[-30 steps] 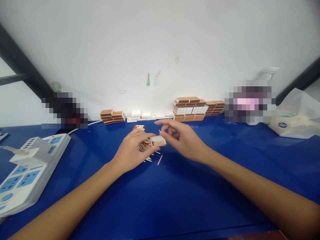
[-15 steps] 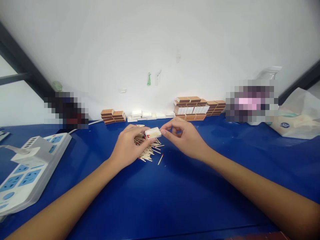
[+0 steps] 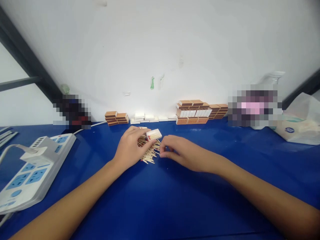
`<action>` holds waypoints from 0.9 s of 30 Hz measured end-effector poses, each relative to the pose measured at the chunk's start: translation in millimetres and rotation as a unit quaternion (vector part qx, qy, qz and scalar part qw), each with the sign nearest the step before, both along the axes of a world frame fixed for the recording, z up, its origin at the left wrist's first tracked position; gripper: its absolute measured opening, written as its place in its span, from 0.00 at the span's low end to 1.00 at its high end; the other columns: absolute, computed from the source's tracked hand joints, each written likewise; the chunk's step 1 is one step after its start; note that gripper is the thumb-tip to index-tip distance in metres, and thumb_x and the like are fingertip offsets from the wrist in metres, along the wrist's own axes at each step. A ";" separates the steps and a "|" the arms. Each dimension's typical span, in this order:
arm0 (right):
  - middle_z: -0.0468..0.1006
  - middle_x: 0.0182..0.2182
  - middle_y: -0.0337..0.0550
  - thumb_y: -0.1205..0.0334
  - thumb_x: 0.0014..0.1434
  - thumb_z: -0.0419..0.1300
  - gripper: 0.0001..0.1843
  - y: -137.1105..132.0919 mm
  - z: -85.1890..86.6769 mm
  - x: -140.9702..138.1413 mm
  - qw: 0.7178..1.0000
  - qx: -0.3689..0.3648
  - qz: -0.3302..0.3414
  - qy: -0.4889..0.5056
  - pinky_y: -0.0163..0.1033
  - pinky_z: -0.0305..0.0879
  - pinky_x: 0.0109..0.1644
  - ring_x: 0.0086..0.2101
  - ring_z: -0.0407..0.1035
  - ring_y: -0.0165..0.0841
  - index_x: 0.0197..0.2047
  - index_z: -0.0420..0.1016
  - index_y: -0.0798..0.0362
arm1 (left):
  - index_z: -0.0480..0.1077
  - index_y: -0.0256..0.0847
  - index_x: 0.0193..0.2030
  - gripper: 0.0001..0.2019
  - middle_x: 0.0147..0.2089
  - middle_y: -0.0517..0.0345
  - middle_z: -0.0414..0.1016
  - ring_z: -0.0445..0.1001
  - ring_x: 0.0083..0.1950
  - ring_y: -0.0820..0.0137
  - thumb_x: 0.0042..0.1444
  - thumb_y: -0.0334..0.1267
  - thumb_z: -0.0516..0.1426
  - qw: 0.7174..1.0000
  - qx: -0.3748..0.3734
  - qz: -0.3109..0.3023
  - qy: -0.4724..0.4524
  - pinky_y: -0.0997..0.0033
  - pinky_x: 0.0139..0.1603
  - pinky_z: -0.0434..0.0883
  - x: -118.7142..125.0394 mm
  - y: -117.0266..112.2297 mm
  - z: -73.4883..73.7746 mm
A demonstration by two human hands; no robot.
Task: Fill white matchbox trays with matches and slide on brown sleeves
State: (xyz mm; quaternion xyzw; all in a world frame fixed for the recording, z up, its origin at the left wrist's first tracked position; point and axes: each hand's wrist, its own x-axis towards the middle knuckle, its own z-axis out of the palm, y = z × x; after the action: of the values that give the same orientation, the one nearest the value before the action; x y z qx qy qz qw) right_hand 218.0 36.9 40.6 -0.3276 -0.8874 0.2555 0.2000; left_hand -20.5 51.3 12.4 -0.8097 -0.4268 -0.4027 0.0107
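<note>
My left hand (image 3: 128, 146) is closed round a small white matchbox tray (image 3: 155, 134), tilted toward me, with several red-headed matches lying in it. Below and behind that hand spreads a pile of loose matches (image 3: 149, 156) on the blue table (image 3: 160, 200). At the pile's right edge, my right hand (image 3: 181, 151) has thumb and forefinger pinched together low over the table. A match mostly hidden by the fingertips appears to be in that pinch. Part of another white tray (image 3: 142, 127) shows just behind my left hand.
Along the wall stand a small stack of brown matchboxes (image 3: 116, 118), white trays (image 3: 145, 118) and a larger matchbox stack (image 3: 192, 112). A power strip (image 3: 37, 173) with a plugged-in cable lies at left. A tissue pack (image 3: 297, 125) sits at far right.
My right hand has left the tray's edge and come down toward the table beside the pile. The lone match lying there no longer shows. My left hand still holds the tray.
</note>
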 end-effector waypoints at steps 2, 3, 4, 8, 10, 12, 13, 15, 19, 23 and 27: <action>0.79 0.37 0.40 0.60 0.72 0.59 0.06 2.2 1.7 0.0 0.997 0.017 -0.046 0.057 0.38 0.63 0.39 0.34 0.68 0.31 0.43 0.76 0.51 | 0.79 0.42 0.53 0.17 0.47 0.52 0.85 0.78 0.49 0.58 0.61 0.44 0.68 1.000 0.010 -0.011 0.007 0.54 0.52 0.77 0.8 -0.5 -1.2; 0.80 0.37 0.40 0.58 0.72 0.59 0.07 3.4 1.8 -0.5 0.994 0.022 -0.067 0.089 0.38 0.63 0.37 0.32 0.67 0.31 0.46 0.77 0.50 | 0.79 0.41 0.54 0.17 0.47 0.51 0.85 0.78 0.49 0.58 0.61 0.45 0.68 1.000 0.014 -0.020 0.009 0.53 0.51 0.78 1.6 -1.2 -1.5; 0.81 0.38 0.40 0.57 0.72 0.59 0.08 4.6 1.4 -1.5 0.989 0.026 -0.084 0.120 0.39 0.63 0.37 0.32 0.67 0.31 0.48 0.78 0.49 | 0.79 0.41 0.54 0.18 0.47 0.51 0.85 0.78 0.49 0.57 0.61 0.46 0.68 0.999 0.015 -0.031 0.011 0.53 0.51 0.78 2.6 -2.3 -1.4; 0.84 0.39 0.41 0.54 0.69 0.63 0.09 7.3 -1.9 -7.0 0.961 -0.005 -0.146 0.233 0.41 0.66 0.37 0.35 0.72 0.33 0.43 0.83 0.47 | 0.78 0.43 0.55 0.17 0.45 0.51 0.84 0.78 0.48 0.58 0.62 0.45 0.67 0.996 -0.002 -0.085 0.029 0.52 0.51 0.77 7.7 -9.0 0.4; 0.85 0.37 0.42 0.52 0.65 0.67 0.09 8.2 -4.4 -8.8 0.943 -0.041 -0.174 0.281 0.41 0.68 0.38 0.36 0.74 0.35 0.40 0.83 0.49 | 0.78 0.43 0.55 0.16 0.44 0.52 0.83 0.78 0.47 0.59 0.63 0.44 0.67 0.995 -0.010 -0.099 0.023 0.52 0.52 0.77 9.7 -11.8 1.7; 0.84 0.36 0.43 0.51 0.63 0.68 0.11 9.4 -7.7 -9.2 0.936 -0.061 -0.187 0.293 0.42 0.68 0.38 0.35 0.74 0.35 0.38 0.83 0.50 | 0.78 0.42 0.55 0.16 0.45 0.52 0.84 0.78 0.47 0.60 0.62 0.44 0.67 0.995 -0.010 -0.101 0.004 0.52 0.53 0.76 10.7 -13.2 2.9; 0.83 0.35 0.43 0.51 0.62 0.69 0.11 10.1 -9.7 -9.0 0.939 -0.057 -0.189 0.282 0.42 0.68 0.38 0.34 0.73 0.34 0.38 0.83 0.50 | 0.78 0.43 0.54 0.16 0.46 0.53 0.84 0.79 0.47 0.60 0.62 0.44 0.67 0.995 -0.008 -0.097 -0.004 0.53 0.53 0.76 10.9 -13.3 3.4; 0.80 0.34 0.41 0.52 0.61 0.70 0.09 12.2 -13.4 -8.5 0.950 -0.022 -0.194 0.243 0.41 0.66 0.37 0.32 0.69 0.33 0.38 0.84 0.49 | 0.78 0.44 0.54 0.16 0.47 0.55 0.85 0.79 0.48 0.60 0.62 0.45 0.68 0.996 -0.008 -0.088 -0.017 0.54 0.53 0.76 10.5 -12.6 4.0; 0.75 0.31 0.40 0.52 0.64 0.67 0.09 22.0 -10.1 -0.3 0.965 0.062 -0.190 0.170 0.41 0.63 0.36 0.29 0.65 0.32 0.39 0.85 0.47 | 0.79 0.45 0.54 0.16 0.49 0.55 0.85 0.79 0.50 0.60 0.60 0.45 0.69 0.996 -0.023 -0.070 -0.040 0.55 0.53 0.77 8.4 -10.1 2.8; 0.80 0.39 0.48 0.54 0.70 0.61 0.12 47.8 18.5 50.2 0.935 0.266 -0.219 0.083 0.42 0.64 0.42 0.37 0.70 0.36 0.40 0.82 0.51 | 0.79 0.44 0.55 0.18 0.48 0.53 0.85 0.78 0.50 0.59 0.60 0.45 0.69 0.997 -0.019 -0.063 -0.032 0.52 0.53 0.78 6.4 -8.0 0.2; 0.78 0.46 0.62 0.53 0.73 0.56 0.19 74.3 46.5 150.7 0.748 0.450 -0.478 -0.098 0.49 0.58 0.53 0.51 0.66 0.46 0.52 0.81 0.58 | 0.78 0.42 0.55 0.18 0.49 0.52 0.85 0.77 0.51 0.58 0.61 0.46 0.68 0.997 0.004 -0.074 -0.011 0.49 0.55 0.77 5.8 -7.4 -0.5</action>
State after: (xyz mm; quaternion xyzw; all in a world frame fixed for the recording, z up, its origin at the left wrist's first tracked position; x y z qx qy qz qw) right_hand 368.7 111.2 87.0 -0.6043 -0.6416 -0.3363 0.3318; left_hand -14.7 43.8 11.9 -0.8345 -0.3641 -0.4130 -0.0202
